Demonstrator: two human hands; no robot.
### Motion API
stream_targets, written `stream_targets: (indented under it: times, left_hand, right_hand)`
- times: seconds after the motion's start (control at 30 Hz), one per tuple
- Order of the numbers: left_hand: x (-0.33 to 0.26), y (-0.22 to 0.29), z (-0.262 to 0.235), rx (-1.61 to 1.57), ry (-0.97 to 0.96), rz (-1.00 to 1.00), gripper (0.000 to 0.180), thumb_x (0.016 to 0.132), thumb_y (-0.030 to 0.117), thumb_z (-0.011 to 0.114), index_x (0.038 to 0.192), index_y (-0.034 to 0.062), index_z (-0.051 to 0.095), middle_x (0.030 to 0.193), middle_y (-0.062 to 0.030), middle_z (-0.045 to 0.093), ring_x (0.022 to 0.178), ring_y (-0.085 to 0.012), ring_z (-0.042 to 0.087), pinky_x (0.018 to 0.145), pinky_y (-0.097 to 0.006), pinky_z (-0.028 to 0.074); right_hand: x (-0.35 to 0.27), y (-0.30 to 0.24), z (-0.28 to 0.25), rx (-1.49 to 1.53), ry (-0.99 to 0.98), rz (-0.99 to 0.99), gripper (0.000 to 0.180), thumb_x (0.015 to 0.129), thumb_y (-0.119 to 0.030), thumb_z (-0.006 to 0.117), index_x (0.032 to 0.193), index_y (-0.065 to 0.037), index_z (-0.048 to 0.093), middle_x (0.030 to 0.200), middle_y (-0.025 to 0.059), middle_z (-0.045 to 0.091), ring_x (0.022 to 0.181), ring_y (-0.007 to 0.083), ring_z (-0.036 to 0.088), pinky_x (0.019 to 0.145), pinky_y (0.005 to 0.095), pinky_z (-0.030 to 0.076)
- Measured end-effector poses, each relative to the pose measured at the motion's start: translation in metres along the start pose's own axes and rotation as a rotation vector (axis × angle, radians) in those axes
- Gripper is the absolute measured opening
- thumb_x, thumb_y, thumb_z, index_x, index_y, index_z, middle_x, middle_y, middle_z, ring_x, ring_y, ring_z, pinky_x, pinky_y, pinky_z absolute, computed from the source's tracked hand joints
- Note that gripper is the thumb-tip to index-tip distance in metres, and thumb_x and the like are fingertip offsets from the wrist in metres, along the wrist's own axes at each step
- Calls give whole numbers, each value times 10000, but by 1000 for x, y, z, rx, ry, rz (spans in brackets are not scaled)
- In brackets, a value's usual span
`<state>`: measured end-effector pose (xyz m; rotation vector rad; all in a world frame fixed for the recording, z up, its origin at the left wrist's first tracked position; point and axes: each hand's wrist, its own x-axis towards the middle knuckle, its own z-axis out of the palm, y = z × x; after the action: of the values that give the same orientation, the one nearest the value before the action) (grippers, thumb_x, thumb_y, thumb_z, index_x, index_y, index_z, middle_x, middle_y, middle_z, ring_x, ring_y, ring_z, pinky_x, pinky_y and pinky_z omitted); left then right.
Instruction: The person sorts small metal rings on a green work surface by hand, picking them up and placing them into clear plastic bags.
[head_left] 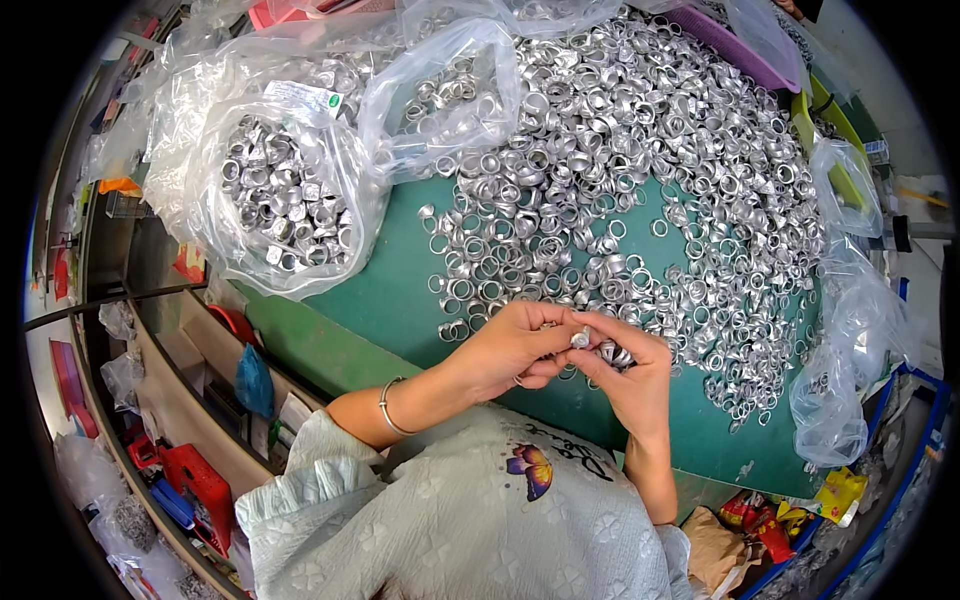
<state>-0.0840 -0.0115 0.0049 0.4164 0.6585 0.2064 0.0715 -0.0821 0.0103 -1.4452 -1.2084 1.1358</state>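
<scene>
Left hand [510, 345], right hand [635, 375]: both grips narrow, fingertips on one ring [580, 339], over desk [405, 245] at heap's [690, 110] near edge. My read: left bag [368, 235] well loaded, clear bag [382, 98] partly; most rings loose. Can't tell if right palm holds more.

A smooth green bench [400, 255] fills the middle under bright, even light. To its left stands a tan shelf unit [190, 415] with dark edges, divided into open compartments. A bright blue frame [925, 379] borders the lower right; a pale grey surface [890, 50], wall or floor unclear, shows upper right.
</scene>
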Motion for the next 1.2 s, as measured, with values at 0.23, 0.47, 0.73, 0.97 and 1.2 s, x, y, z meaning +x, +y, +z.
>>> stream_targets:
  times: [0.23, 0.47, 0.73, 0.97, 1.2]
  left_hand:
    - [2, -7, -1, 30, 18, 67, 202, 915, 143, 505, 998, -9, 609, 636, 17, 491, 471, -19, 352, 380, -179, 234]
    - [-4, -27, -15, 975, 374, 705, 150, 868, 51, 540, 987, 16, 625, 707, -62, 584, 517, -103, 501, 470, -268, 416]
    - [-5, -11, -45, 1435, 869, 766, 175, 772, 62, 644, 946, 74, 636, 677, -91, 566, 526, -249, 530, 486, -333, 415]
    - [5, -6, -58, 1334, 867, 844, 119, 755, 85, 670, 852, 43, 614, 614, -83, 561, 497, -170, 533, 464, -288, 412]
    - [-6, -4, -58, 907, 744, 718, 79, 808, 93, 621, 821, 18, 601, 631, -36, 563, 488, -126, 504, 449, -246, 391]
  right_hand:
    - [-4, 2, 2, -57, 43, -39, 382, 678, 38, 695, 1051, -22, 647, 762, 47, 639, 684, 92, 581, 660, 226, 468]
    - [-9, 20, 1, -647, 182, 62, 355, 699, -37, 716, 1044, -18, 637, 685, 97, 617, 552, 194, 587, 524, 294, 462]
    - [25, 14, 27, -752, 173, -236, 216, 737, -117, 691, 947, -80, 658, 671, 86, 568, 519, 237, 569, 458, 344, 438]
    - [52, 20, 32, -1030, 120, -179, 68, 752, -122, 647, 781, -69, 616, 704, 95, 603, 587, 285, 593, 516, 379, 457]
    - [27, 9, 27, -785, -122, -170, 161, 743, -130, 659, 898, -89, 645, 723, 108, 603, 585, 300, 598, 521, 384, 474]
